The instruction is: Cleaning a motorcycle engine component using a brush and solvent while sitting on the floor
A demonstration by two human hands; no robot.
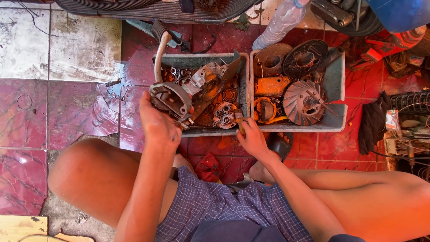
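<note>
My left hand grips a grey round engine housing with a curved pale tube rising from it, held over the left grey tray. That tray holds greasy orange and metal engine parts. My right hand is closed around a small yellowish tool handle at the front edge between the two trays. The right grey tray holds a finned metal fan wheel, a dark round cover and orange parts. My bare knees frame both hands.
Wet red and white floor tiles lie to the left. A clear plastic bottle leans behind the trays. A black cloth and tangled wires sit at the right. A red rag lies between my legs.
</note>
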